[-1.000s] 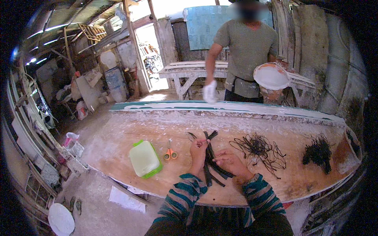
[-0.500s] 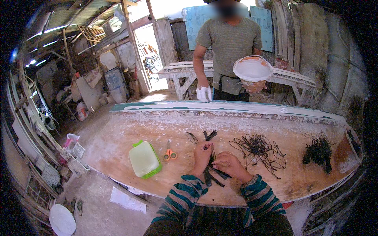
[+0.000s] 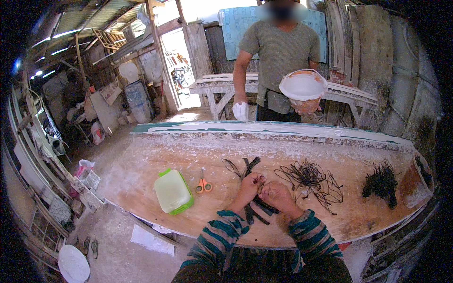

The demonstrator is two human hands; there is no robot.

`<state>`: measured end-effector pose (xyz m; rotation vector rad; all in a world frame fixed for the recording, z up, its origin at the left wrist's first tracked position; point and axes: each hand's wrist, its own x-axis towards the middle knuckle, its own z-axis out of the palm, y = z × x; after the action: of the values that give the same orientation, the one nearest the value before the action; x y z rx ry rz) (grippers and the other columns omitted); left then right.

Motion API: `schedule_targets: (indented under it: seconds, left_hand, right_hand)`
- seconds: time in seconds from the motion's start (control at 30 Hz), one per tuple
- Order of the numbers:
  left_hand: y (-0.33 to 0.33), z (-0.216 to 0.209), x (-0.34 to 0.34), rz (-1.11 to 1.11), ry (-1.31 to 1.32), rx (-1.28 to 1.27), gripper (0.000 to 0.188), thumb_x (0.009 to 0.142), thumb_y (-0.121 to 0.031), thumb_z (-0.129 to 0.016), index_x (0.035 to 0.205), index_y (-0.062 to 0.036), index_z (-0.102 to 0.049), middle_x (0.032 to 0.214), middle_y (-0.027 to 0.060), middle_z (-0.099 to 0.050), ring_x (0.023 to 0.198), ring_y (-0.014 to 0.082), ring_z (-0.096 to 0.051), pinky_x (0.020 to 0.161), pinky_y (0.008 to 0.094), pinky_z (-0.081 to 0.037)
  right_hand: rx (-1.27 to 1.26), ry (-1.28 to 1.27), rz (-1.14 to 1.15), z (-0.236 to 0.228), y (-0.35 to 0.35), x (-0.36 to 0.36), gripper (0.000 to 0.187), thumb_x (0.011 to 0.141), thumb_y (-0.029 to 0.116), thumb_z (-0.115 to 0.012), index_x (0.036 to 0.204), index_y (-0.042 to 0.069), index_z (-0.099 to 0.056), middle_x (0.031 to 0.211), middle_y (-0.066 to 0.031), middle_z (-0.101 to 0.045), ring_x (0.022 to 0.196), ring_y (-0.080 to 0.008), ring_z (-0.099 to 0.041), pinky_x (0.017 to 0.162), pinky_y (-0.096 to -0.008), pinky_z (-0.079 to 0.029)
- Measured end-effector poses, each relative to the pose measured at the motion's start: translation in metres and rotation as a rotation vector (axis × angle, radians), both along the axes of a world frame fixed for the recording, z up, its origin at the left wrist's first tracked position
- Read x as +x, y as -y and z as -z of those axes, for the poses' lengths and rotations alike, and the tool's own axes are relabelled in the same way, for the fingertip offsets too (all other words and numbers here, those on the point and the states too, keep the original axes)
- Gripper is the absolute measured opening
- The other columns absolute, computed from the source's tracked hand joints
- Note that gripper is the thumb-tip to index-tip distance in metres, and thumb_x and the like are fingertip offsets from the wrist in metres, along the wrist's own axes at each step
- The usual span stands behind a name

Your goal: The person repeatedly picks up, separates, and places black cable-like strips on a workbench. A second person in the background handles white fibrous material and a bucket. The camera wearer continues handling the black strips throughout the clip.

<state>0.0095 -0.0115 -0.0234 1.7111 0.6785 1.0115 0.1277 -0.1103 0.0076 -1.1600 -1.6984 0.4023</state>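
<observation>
The right hand (image 3: 279,195) has just closed up against the left hand (image 3: 247,189), which grips the black strips (image 3: 252,163) on the bench (image 3: 132,181); both now seem to work one spot. Strip ends show at eleven and six o'clock; the right's curled fingers hide whether they pinch anything.

Beneath the left hand (image 3: 246,189) and the right hand (image 3: 277,195), the tabletop (image 3: 137,172) is matt wood, fairly smooth close by, rough and white-caked beyond them. The flat strips (image 3: 252,163) at the hands are dull black, perhaps rubber or cloth; the view is too coarse to say. Left of the hands, the scissors (image 3: 204,181) pair orange plastic handles with metal blades, and the box (image 3: 173,191) farther left is smooth plastic. Both sleeves (image 3: 217,238) are striped cloth, soft and matt.
</observation>
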Motion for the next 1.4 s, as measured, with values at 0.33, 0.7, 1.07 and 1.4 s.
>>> schedule_targets:
  seconds: [0.33, 0.7, 1.07, 1.4]
  left_hand:
    - [0.007, -0.011, -0.005, 0.348, -0.019, 0.010, 0.013, 0.083, -0.010, -0.057, 0.091, 0.0003, -0.060, 0.086, 0.0019, -0.058, 0.080, 0.0099, -0.052, 0.075, 0.0239, -0.042]
    - [0.040, -0.011, 0.005, 0.626, -0.057, -0.067, 0.015, 0.083, -0.013, -0.057, 0.094, -0.0020, -0.058, 0.087, 0.0001, -0.057, 0.082, 0.0091, -0.052, 0.075, 0.0235, -0.043]
    - [0.037, -0.009, 0.002, 0.688, 0.088, -0.324, 0.013, 0.085, -0.020, -0.056, 0.086, -0.0068, -0.055, 0.076, -0.0038, -0.051, 0.069, 0.0059, -0.047, 0.064, 0.0204, -0.039]
    - [0.019, -0.019, -0.001, 0.129, 0.234, -0.254, 0.012, 0.082, -0.016, -0.060, 0.086, -0.0052, -0.060, 0.073, -0.0053, -0.052, 0.067, 0.0040, -0.045, 0.060, 0.0186, -0.036]
  right_hand:
    - [0.082, -0.258, 0.451, 0.011, -0.019, 0.044, 0.012, 0.071, 0.003, -0.064, 0.069, 0.004, -0.052, 0.070, -0.0026, -0.052, 0.068, -0.0119, -0.050, 0.064, -0.0249, -0.040]
    - [0.011, -0.300, 0.440, 0.047, -0.034, 0.055, 0.015, 0.076, -0.002, -0.057, 0.081, 0.006, -0.045, 0.066, 0.0030, -0.038, 0.062, -0.0088, -0.037, 0.058, -0.0202, -0.036]
    - [0.097, -0.349, 0.413, 0.023, -0.027, 0.039, 0.010, 0.084, 0.007, -0.053, 0.090, 0.005, -0.061, 0.085, -0.0020, -0.059, 0.064, -0.0071, -0.044, 0.060, -0.0211, -0.038]
    - [0.110, -0.128, 0.638, 0.041, -0.031, 0.059, 0.012, 0.079, 0.014, -0.062, 0.086, 0.003, -0.061, 0.082, -0.0048, -0.051, 0.076, -0.0165, -0.050, 0.070, -0.0269, -0.040]
